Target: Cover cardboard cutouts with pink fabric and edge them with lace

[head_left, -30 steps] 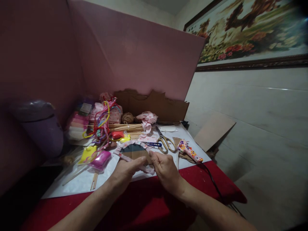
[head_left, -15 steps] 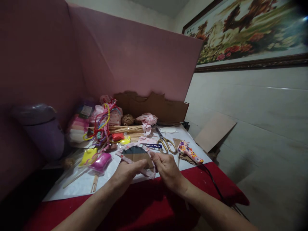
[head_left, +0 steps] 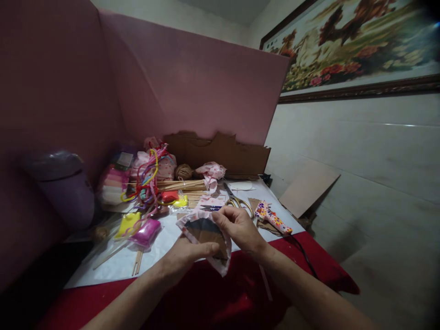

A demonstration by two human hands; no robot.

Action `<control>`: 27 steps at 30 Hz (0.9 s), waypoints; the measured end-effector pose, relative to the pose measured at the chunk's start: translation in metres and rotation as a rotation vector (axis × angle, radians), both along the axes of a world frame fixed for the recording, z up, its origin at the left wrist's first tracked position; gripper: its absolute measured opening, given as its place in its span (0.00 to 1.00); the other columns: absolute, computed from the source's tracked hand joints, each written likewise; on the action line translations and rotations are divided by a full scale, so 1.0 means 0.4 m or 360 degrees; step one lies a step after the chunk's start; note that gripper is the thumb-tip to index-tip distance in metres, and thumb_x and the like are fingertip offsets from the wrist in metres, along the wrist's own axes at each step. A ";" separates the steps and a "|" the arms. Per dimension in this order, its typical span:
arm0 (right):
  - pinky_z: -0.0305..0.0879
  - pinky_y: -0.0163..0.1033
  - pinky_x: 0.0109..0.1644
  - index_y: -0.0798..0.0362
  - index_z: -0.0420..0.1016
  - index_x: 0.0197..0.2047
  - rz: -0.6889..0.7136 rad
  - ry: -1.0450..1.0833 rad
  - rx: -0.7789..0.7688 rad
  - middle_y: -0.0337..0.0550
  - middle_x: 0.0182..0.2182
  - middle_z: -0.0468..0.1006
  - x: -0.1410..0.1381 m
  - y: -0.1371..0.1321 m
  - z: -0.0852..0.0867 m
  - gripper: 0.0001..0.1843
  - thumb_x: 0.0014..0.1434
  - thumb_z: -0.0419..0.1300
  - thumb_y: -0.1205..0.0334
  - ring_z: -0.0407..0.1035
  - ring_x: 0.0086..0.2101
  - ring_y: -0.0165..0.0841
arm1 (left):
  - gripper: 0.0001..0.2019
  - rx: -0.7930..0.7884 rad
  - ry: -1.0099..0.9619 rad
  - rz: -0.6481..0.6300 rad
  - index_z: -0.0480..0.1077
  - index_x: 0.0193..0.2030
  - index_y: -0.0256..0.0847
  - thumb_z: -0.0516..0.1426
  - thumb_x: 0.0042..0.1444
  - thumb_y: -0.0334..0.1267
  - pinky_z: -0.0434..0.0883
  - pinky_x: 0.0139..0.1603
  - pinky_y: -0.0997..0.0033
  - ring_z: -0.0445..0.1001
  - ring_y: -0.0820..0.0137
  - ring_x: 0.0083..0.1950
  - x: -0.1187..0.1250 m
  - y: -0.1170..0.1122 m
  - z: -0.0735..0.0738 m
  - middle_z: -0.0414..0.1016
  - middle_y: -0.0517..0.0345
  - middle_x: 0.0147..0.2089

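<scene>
A fabric-edged cardboard piece (head_left: 206, 236), brown and dark in the middle with a pale pink patterned cloth border, is held tilted above the front of the table. My left hand (head_left: 192, 252) grips it from the left, thumb lying across its face and fingers hidden beneath. At its upper right edge, my right hand (head_left: 237, 229) pinches the cloth border between thumb and fingers. Just behind my right hand lie gold-handled scissors (head_left: 245, 206) and small blue thread snips (head_left: 210, 208), partly covered by the hand. A flower-patterned glue gun (head_left: 273, 217) rests to the right.
Bundled wooden sticks (head_left: 182, 185), a twine ball (head_left: 183, 172), crumpled pink cloth (head_left: 211, 172) and colourful pipe cleaners (head_left: 149, 176) crowd the back. Yellow (head_left: 127, 224) and magenta clay packets (head_left: 147, 233) lie left. The glue gun's black cord (head_left: 304, 254) crosses the red tablecloth (head_left: 330, 261).
The cardboard piece has turned and tilted, its lower point now hanging further down. My right hand has shifted slightly up and over the border, covering part of the snips and scissors.
</scene>
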State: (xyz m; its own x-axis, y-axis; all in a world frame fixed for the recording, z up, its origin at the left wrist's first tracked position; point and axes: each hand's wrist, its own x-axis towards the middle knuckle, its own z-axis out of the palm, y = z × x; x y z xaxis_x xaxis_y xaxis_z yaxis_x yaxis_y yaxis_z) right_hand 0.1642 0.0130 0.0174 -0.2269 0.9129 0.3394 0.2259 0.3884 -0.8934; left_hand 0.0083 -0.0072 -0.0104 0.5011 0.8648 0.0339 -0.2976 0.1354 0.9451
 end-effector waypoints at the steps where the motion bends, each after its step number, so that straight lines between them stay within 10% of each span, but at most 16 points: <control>1: 0.51 0.32 0.23 0.53 0.63 0.20 -0.0025 -0.0013 0.0003 0.34 0.16 0.61 -0.002 -0.003 0.001 0.22 0.55 0.56 0.45 0.55 0.20 0.27 | 0.13 0.0001 0.0003 -0.0008 0.74 0.40 0.36 0.63 0.46 0.36 0.69 0.44 0.63 0.72 0.65 0.38 -0.001 -0.001 0.000 0.76 0.51 0.37; 27: 0.50 0.31 0.22 0.54 0.64 0.23 -0.0163 -0.0060 0.0056 0.33 0.17 0.59 0.026 -0.016 -0.032 0.19 0.59 0.54 0.49 0.54 0.20 0.25 | 0.08 0.0040 -0.0281 0.0547 0.73 0.36 0.36 0.60 0.49 0.36 0.67 0.37 0.72 0.70 0.71 0.34 -0.004 0.027 0.015 0.74 0.54 0.33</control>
State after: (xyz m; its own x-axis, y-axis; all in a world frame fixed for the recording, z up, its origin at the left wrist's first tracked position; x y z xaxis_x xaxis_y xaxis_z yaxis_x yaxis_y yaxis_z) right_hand 0.1746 0.0068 0.0048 -0.1460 0.9196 0.3647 0.2993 0.3924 -0.8697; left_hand 0.0066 0.0035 -0.0043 0.1668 0.9790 0.1170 -0.4799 -0.0230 0.8770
